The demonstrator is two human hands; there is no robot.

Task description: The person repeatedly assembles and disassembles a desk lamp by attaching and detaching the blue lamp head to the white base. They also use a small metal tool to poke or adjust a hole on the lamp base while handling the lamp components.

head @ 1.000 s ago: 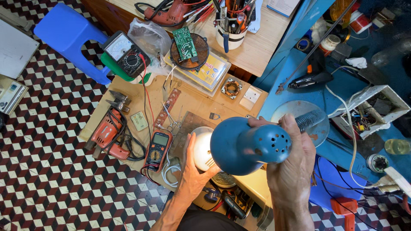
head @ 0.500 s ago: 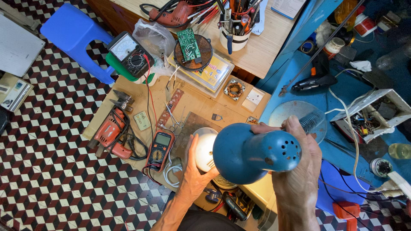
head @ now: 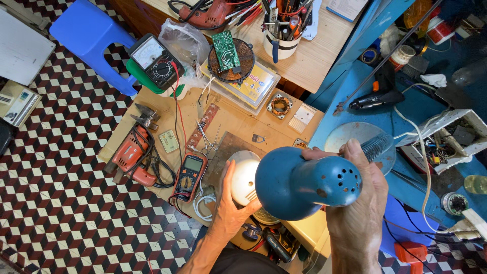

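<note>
- R hand [head: 357, 213] clamped round the narrow rear of blue lamp shade [head: 299, 182], fingers over the top, held up above the table [head: 228, 119].
- L hand [head: 231, 210] cupped on white bulb [head: 244, 177], fingers closed round its lower side; bulb sits at the shade's wide mouth, touching it.
- Shade's rear has small vent holes; ribbed flex neck [head: 374, 146] comes out past R hand.
- Under the lamp, on table: small digital multimeter [head: 188, 175] w/ red + black leads, scissors [head: 209, 148] just beside, orange drill [head: 129, 158] further left.
- Far side of table: analog meter [head: 154, 61], green circuit board [head: 226, 50] on a round dark speaker.
- Blue stool [head: 86, 33] on chequered floor [head: 56, 213], upper left.
</note>
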